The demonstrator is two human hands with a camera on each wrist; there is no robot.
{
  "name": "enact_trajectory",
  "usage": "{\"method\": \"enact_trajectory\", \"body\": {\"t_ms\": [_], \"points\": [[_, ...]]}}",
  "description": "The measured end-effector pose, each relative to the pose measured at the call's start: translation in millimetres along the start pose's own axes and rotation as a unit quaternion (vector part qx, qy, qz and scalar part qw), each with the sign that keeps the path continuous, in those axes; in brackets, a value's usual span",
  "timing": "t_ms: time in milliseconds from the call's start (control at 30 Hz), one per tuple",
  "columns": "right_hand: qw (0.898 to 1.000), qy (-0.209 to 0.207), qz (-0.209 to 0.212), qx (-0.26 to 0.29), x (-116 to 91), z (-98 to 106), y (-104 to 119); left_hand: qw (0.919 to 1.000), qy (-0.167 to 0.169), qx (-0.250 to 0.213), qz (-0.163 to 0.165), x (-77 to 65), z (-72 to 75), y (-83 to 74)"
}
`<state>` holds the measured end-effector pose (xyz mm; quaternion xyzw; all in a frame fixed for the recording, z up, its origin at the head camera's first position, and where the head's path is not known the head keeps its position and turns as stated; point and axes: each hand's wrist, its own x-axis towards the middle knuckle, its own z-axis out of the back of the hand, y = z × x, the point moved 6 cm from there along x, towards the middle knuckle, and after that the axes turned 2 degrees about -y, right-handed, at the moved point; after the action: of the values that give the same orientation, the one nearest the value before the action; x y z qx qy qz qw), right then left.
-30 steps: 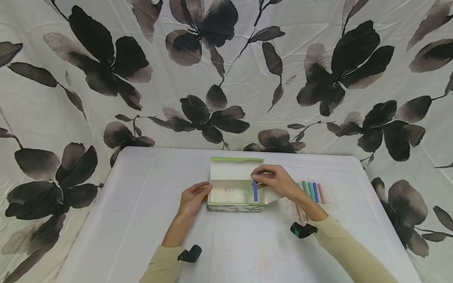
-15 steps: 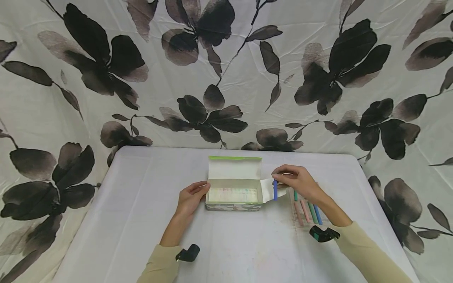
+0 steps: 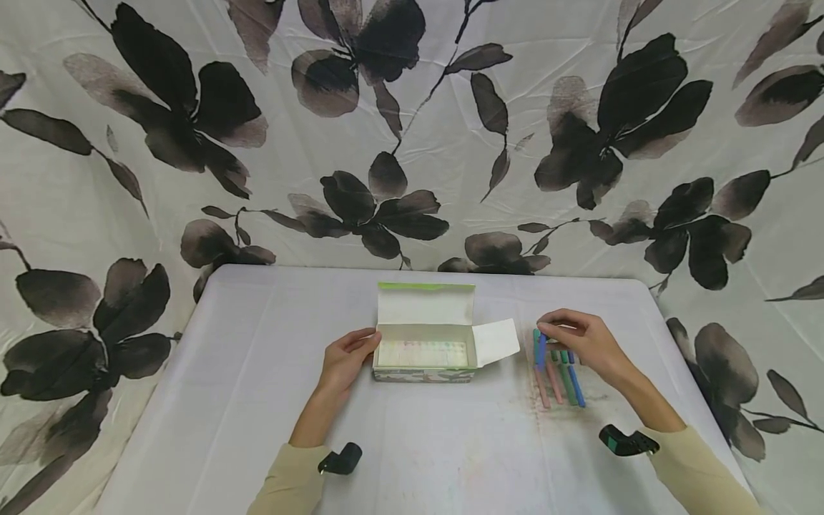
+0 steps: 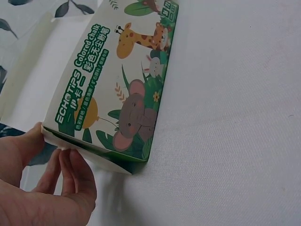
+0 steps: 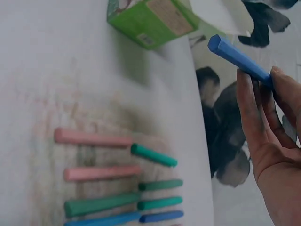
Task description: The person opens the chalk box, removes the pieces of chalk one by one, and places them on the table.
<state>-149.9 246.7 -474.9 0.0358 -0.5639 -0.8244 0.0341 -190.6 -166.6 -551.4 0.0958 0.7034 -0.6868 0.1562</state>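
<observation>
A blue chalk stick (image 5: pixel 240 59) is pinched between the thumb and fingertips of my right hand (image 3: pixel 582 345), raised above the chalk lying on the table. My left hand (image 3: pixel 343 357) pinches the left end of a printed chalk box (image 4: pixel 108 89); its thumb and fingers meet at the end flap (image 4: pixel 89 153). Lid and right flap (image 3: pixel 497 342) stand open, and the pale inside (image 3: pixel 421 354) bears faint coloured smudges. Below the right hand lie two rows of chalk, among them a pink stick (image 5: pixel 94 137), a green stick (image 5: pixel 103 205) and a teal stick (image 5: pixel 154 155). The right hand partly hides the far row in the head view.
A white-covered table (image 3: pixel 257 343) carries everything, with coloured chalk dust (image 5: pixel 66 108) around the sticks. Behind it hangs a floral cloth (image 3: pixel 257 143). Each wrist wears a small black camera, one on the left (image 3: pixel 342 459) and one on the right (image 3: pixel 627 440).
My right hand has carried the blue chalk stick from over the box rightward, past the side flap, to above the chalk rows. The left hand stays at the box's left end.
</observation>
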Motion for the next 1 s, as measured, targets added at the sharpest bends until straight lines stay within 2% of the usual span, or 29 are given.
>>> {"method": "enact_trajectory", "body": {"t_ms": [167, 500, 767, 1000], "points": [[1.0, -0.009, -0.017, -0.013, -4.6, 17.6, -17.7, 1.0, -0.002, 0.003, 0.003, 3.1, -4.0, -0.3], [0.996, -0.005, -0.079, -0.032, -11.3, 42.4, -49.5, 0.9998, -0.018, -0.001, -0.003, 5.3, -11.4, -4.2], [0.992, -0.024, -0.112, -0.044, -28.4, 50.7, -74.3, 0.9999, -0.015, 0.001, 0.002, 7.2, -7.7, -3.1], [0.985, -0.042, -0.129, -0.106, -37.1, 55.6, -93.4, 0.9999, -0.012, 0.006, 0.009, 6.2, -5.9, -5.3]]}}
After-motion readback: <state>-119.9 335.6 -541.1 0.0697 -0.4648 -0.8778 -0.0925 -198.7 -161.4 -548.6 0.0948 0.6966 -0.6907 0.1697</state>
